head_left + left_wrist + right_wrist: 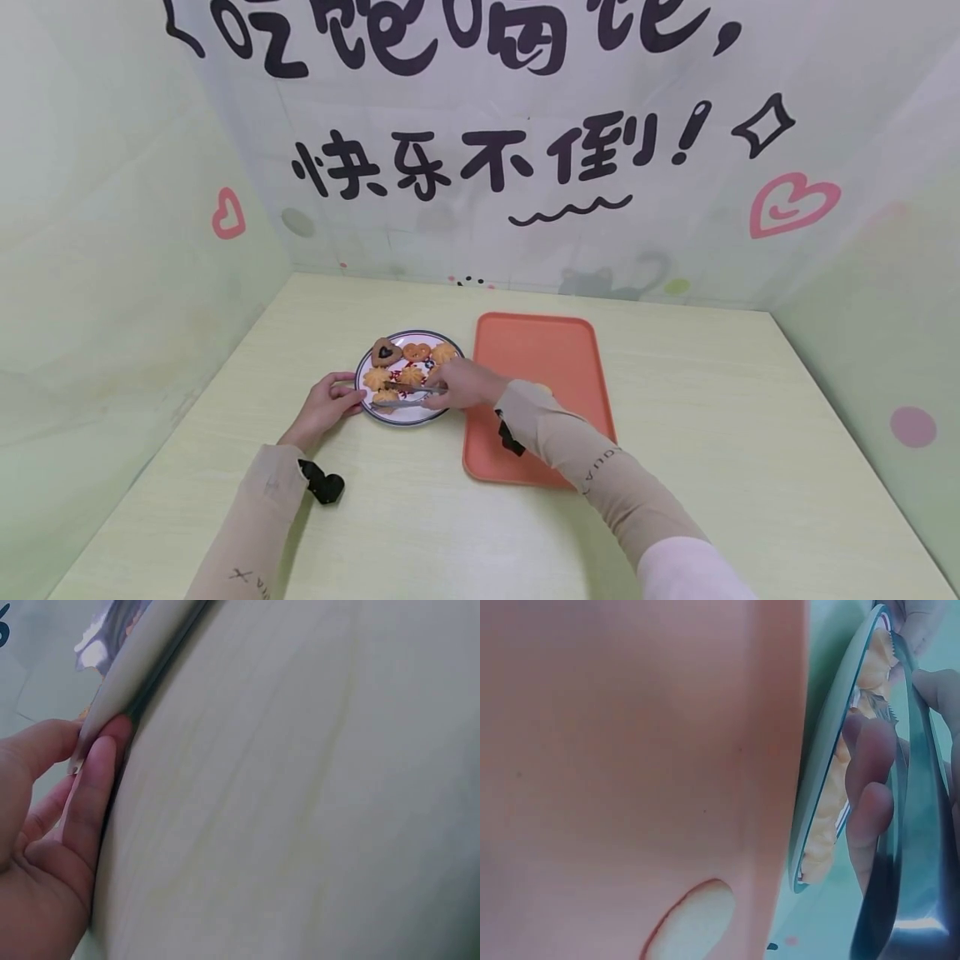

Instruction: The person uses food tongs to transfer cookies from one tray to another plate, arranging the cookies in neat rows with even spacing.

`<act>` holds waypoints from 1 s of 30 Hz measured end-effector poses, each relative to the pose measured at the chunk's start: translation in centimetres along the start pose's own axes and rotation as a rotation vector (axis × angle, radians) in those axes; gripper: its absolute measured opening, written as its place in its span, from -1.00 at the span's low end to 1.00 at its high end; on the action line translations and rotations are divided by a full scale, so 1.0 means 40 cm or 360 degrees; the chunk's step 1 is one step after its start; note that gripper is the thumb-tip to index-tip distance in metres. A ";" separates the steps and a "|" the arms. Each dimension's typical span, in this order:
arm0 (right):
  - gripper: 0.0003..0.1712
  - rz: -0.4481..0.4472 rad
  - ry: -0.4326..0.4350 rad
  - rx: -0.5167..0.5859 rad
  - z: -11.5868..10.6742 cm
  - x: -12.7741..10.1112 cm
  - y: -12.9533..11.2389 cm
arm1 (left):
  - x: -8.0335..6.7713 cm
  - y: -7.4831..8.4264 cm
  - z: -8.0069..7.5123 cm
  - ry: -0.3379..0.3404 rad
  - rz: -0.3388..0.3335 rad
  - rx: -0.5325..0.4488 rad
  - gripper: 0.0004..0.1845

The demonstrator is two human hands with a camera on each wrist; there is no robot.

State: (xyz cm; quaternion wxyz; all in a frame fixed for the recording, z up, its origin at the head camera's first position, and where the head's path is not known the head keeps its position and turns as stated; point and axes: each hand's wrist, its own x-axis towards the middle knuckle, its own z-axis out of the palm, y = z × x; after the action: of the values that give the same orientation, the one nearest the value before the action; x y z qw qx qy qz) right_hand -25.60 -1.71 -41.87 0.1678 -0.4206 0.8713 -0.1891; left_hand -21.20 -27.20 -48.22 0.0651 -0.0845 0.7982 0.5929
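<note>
Tongs in right hand's clenched grip over cookies; left hand pinching plate rim.

Looks like a staged recording booth, not a home: pale green printed backdrop walls with cartoon lettering and pink hearts, closing in a pale yellow wooden desk.

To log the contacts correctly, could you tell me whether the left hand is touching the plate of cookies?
Touching. The left wrist view shows the left hand with a fingertip and thumb against the plate's rim; the head view agrees.
</note>
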 end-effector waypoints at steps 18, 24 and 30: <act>-0.55 0.0112 -0.0056 -0.0025 -0.019 -0.024 0.027 | 0.006 -0.007 -0.002 0.0004 -0.0024 0.0012 -0.48; -0.54 0.0134 -0.0113 0.0003 -0.016 -0.025 0.020 | 0.007 -0.007 0.000 0.0018 -0.0033 0.0025 -0.48; -0.55 0.0144 -0.0110 0.0012 -0.022 -0.025 0.010 | 0.009 -0.008 0.002 0.0027 -0.0042 0.0027 -0.49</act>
State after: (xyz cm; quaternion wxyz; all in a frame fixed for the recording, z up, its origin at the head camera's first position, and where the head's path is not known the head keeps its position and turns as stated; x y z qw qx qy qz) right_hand -25.69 -0.52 -41.16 0.2079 -0.3863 0.8824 -0.1700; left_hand -21.47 -27.22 -48.62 0.0668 -0.0995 0.8026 0.5843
